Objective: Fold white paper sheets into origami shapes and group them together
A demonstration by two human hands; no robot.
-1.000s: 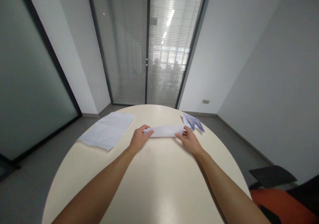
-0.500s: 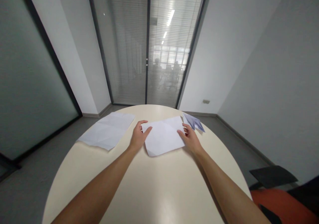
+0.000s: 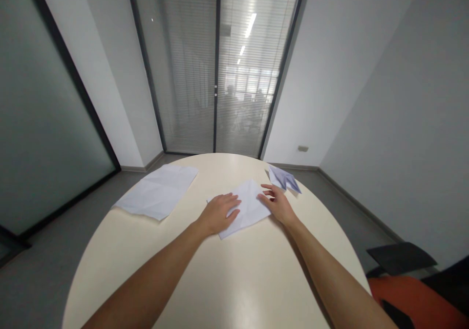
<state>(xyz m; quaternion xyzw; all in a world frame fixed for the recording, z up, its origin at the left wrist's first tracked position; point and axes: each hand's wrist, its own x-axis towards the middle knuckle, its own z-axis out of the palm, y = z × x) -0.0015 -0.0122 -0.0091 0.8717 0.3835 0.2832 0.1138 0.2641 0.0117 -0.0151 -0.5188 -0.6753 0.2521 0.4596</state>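
A creased white paper sheet point(image 3: 248, 203) lies unfolded on the round cream table point(image 3: 234, 270). My left hand point(image 3: 220, 213) rests flat on the sheet's left half, fingers stretched out. My right hand point(image 3: 277, 204) sits at the sheet's right edge with fingers spread, fingertips touching the paper. Neither hand grips anything.
A second creased white sheet point(image 3: 159, 191) lies at the table's far left edge. A folded paper plane point(image 3: 283, 177) sits at the far right edge, just beyond my right hand. An orange chair with a black armrest point(image 3: 401, 258) stands at the lower right. Glass doors with blinds point(image 3: 216, 70) are ahead.
The sheet went from a folded strip to opened flat on the table. My left hand slid right onto the paper and flattened; my right hand let go and spread its fingers.
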